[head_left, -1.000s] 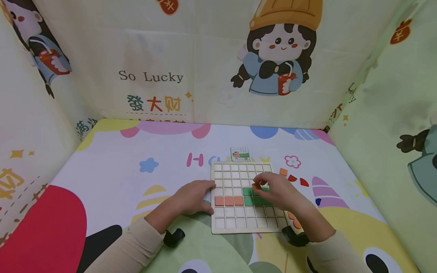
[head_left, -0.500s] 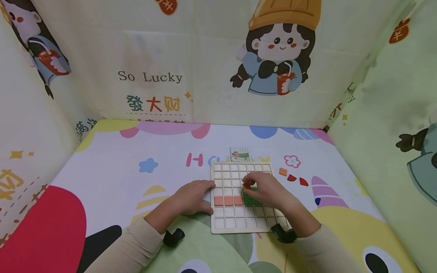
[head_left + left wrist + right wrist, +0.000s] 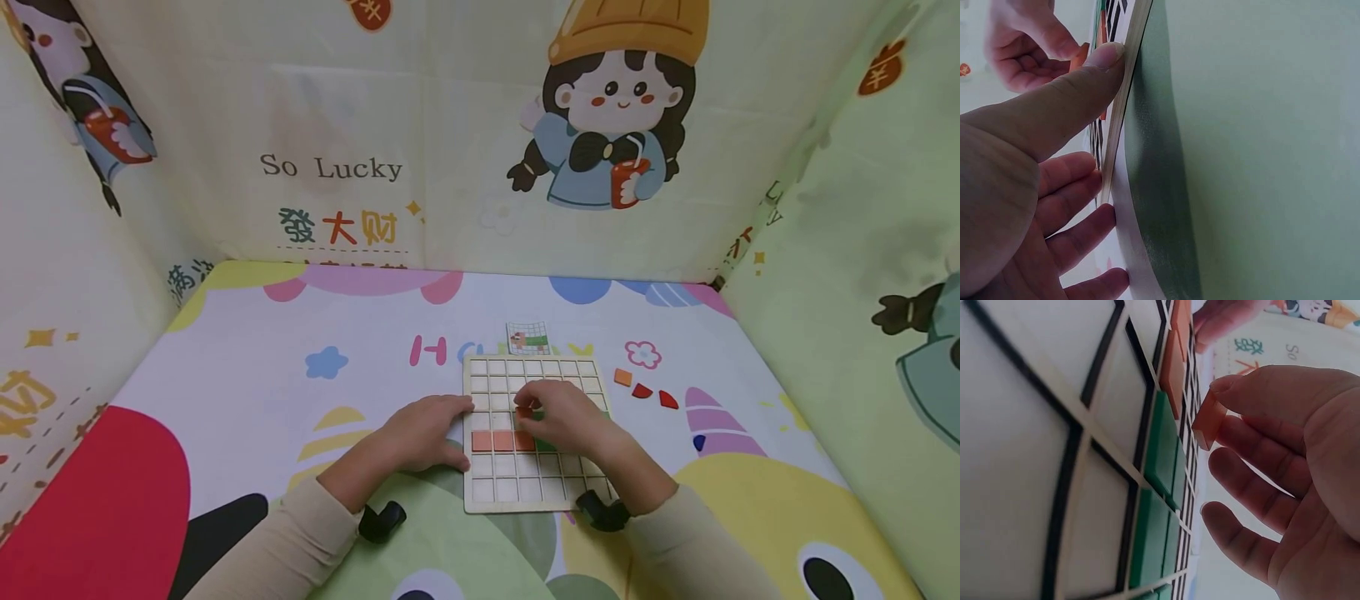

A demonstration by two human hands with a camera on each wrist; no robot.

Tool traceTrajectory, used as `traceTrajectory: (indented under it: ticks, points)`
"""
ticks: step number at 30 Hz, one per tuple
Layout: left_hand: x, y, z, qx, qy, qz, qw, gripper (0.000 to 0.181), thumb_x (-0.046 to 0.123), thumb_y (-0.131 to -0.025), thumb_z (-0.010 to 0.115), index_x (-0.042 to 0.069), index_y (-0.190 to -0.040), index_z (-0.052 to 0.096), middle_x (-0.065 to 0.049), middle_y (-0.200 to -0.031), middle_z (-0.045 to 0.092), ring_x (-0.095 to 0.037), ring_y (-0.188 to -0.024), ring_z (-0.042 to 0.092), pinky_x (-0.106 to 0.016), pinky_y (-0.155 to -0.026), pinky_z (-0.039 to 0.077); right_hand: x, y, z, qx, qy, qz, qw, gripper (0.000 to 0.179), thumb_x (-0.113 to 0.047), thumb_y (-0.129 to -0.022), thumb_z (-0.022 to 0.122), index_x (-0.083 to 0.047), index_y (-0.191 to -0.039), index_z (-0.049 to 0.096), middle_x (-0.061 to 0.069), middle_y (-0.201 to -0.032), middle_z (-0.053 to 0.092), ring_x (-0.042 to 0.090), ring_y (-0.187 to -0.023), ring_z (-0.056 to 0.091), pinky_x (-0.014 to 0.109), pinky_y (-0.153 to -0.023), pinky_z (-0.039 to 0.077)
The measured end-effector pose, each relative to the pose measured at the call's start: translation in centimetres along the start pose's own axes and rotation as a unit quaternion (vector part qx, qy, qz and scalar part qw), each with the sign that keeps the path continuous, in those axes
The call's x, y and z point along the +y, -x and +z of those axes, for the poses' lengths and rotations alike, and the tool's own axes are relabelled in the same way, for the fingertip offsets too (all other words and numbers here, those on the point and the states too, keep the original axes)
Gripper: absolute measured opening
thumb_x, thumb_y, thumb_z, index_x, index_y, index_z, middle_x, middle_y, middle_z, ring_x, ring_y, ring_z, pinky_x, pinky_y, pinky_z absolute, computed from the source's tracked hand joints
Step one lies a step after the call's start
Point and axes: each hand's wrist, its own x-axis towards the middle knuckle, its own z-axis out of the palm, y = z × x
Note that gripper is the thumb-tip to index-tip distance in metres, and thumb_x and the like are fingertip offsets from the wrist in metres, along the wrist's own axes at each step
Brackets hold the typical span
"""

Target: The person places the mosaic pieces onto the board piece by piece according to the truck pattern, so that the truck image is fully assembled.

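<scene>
A wooden grid board (image 3: 491, 505) lies on the table in the head view. My left hand (image 3: 423, 435) rests against its left edge, thumb and fingers spread and fairly straight. Over the board's middle, my right hand (image 3: 573, 423) pinches a salmon-orange square tile (image 3: 1208, 423) between thumb and index finger. In the right wrist view that tile is tilted and held apart from the grid. Three salmon tiles (image 3: 482, 442) sit in one row of cells at the left. Green tiles (image 3: 1160, 447) fill cells to their right, partly hidden by my right hand in the head view.
A small pattern card (image 3: 528, 339) lies just beyond the board. To the right are an orange square tile (image 3: 622, 377), two red pieces (image 3: 668, 400) and a dark blue piece (image 3: 699, 443). A printed cloth wall (image 3: 465, 225) stands behind the table.
My right hand has moved left across the board with the salmon-orange tile, from over the green tiles to the cells above the salmon row's right end. My left hand has stayed in place.
</scene>
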Motion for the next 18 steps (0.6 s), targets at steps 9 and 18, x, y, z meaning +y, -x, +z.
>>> traceTrajectory:
  ticks: [9,18]
  points:
    - [-0.16,-0.14,0.03,0.0,-0.003,0.007,1.0,0.076,0.029,-0.075,0.089,0.005,-0.139,0.055,-0.012,-0.139,0.056,-0.032,-0.129,0.05,-0.045,-0.107,0.041,-0.53,-0.46,0.54,-0.015,0.022,0.037,0.999,0.014,-0.017,-0.089,0.075,-0.013,-0.101,0.072,-0.006,-0.089,0.065,0.015,-0.083,0.058,0.035,-0.08,0.052]
    - [-0.11,-0.16,0.07,-0.006,0.0,-0.005,1.0,0.077,0.029,-0.075,0.089,0.006,-0.14,0.054,-0.011,-0.141,0.055,-0.031,-0.131,0.049,-0.046,-0.107,0.041,-0.57,-0.43,0.64,-0.028,0.032,0.052,0.9977,0.014,-0.018,-0.089,0.076,-0.013,-0.101,0.071,-0.006,-0.087,0.064,0.014,-0.08,0.056,0.034,-0.076,0.051]
